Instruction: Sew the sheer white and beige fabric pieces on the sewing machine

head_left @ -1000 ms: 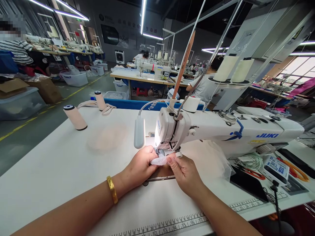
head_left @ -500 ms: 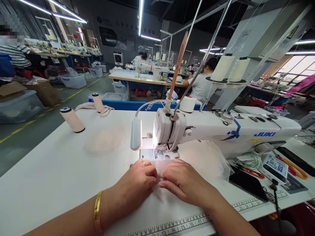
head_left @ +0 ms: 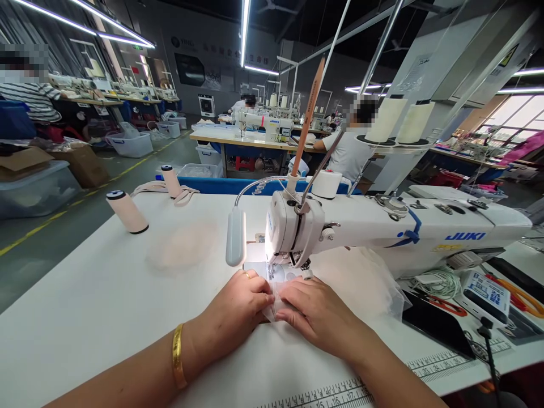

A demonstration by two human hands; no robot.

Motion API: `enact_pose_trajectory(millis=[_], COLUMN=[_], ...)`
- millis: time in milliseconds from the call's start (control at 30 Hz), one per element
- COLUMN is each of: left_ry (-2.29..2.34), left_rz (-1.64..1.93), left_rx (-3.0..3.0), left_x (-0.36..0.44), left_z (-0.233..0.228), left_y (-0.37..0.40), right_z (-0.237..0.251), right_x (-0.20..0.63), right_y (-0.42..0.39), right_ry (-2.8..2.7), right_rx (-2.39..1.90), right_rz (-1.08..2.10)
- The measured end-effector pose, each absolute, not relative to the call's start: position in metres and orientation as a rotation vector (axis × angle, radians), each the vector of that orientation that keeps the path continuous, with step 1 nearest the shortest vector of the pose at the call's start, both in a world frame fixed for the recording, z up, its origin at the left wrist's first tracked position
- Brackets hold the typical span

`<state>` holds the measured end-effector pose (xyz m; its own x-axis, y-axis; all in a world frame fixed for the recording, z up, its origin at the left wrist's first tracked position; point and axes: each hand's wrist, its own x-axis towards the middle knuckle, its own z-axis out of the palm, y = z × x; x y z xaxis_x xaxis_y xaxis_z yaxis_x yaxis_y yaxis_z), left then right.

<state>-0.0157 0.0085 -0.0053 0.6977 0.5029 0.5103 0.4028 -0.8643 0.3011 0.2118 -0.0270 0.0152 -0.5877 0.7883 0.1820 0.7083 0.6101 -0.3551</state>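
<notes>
Hands nudged forward, sheer fabric (head_left: 272,303) between

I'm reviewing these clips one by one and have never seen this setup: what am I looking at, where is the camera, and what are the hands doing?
The camera sits on the person's head, looking forward and down, so the two bare arms entering from below are their own. The left hand, with a gold bangle on its wrist, and the right hand lie side by side, pressing a small sheer fabric piece flat in front of the needle of a white sewing machine. On the white table stand two pale thread spools; a printed ruler runs along its near edge. Other people work at benches behind.
</notes>
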Motion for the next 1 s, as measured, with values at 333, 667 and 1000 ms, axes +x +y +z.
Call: enact_pose_trajectory(millis=[333,667,1000], left_ry=[0.785,0.717,0.669], left_rz=[0.845,0.880,0.968], left_rx=[2.796,2.794,2.816], left_x=[-0.016,-0.020,-0.019], left_z=[-0.005,-0.002,0.004], left_y=[0.018,0.007,0.017], right_z=[0.018,0.017,0.011], right_x=[0.208,0.209,0.208], right_y=[-0.026,-0.030,-0.027], right_ry=[-2.538,-2.590,-2.577], right_rx=[-1.185,-1.163,-1.236], right_rz=[0.373,0.391,0.311])
